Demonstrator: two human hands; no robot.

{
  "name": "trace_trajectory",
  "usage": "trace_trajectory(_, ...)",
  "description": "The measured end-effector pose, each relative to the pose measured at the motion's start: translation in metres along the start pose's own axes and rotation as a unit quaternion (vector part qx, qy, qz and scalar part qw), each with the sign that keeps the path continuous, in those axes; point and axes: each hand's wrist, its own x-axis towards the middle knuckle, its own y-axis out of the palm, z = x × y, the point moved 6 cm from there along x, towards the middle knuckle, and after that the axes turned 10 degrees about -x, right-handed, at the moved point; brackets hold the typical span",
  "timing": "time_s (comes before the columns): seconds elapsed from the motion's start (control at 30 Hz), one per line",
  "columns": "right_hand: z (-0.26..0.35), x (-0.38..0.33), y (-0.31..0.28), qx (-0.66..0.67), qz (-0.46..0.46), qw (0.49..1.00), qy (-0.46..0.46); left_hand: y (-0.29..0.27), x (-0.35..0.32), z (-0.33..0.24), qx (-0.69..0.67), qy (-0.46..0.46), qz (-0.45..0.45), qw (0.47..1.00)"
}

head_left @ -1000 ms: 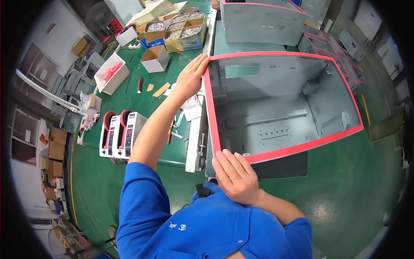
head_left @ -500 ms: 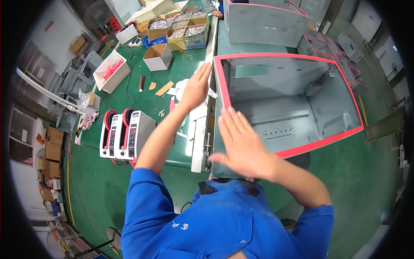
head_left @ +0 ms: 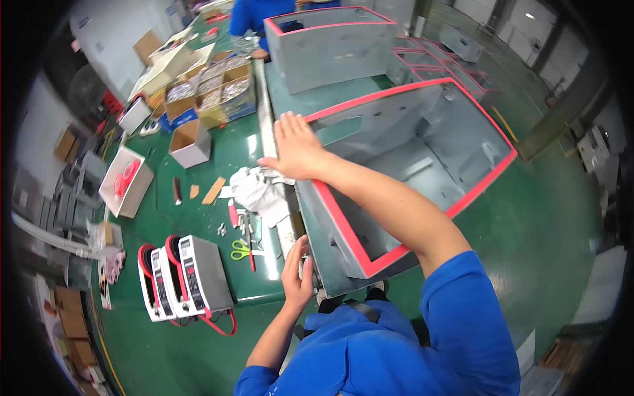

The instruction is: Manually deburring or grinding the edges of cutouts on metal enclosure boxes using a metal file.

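A grey metal cabinet box (head_left: 403,168) lies open side up, its rim lined with red tape (head_left: 340,228). My right hand (head_left: 297,146) is at the far left corner of that rim, flat with fingers stretched, its forearm crossing over the opening. Close to me, my left hand (head_left: 297,276) is beside the table edge at the box's near left, fingers extended and thumb apart. Neither hand holds anything. Left of the right hand lies a crumpled white cloth (head_left: 259,195). Green-handled scissors (head_left: 242,250) lie on the bench near a red-handled tool (head_left: 251,254).
Two white tape dispensers (head_left: 201,270) stand at the bench's near left. Beyond are a white bin with red rolls (head_left: 125,181), a small open carton (head_left: 190,143) and boxes of small parts (head_left: 224,89). Another grey cabinet (head_left: 333,49) and a co-worker's blue sleeve (head_left: 254,16) are behind.
My right hand has gone from the near left rim to the far left corner. My left hand has drawn back toward me from the far corner. The view has turned.
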Motion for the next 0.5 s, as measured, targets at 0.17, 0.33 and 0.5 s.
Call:
trace_trajectory(0.17,-0.021,-0.04,-0.023,0.084,0.023,0.996,-0.026,0.029,0.005,-0.052,-0.004,0.106,0.01,0.994)
trace_trajectory(0.33,-0.193,-0.07,-0.038,-0.022,-0.113,0.992,0.053,0.064,0.018,-0.088,0.069,0.129,0.037,0.989)
trace_trajectory(0.5,-0.383,-0.136,-0.035,-0.1,-0.095,0.982,0.133,0.102,0.043,-0.098,0.15,0.069,0.017,0.986)
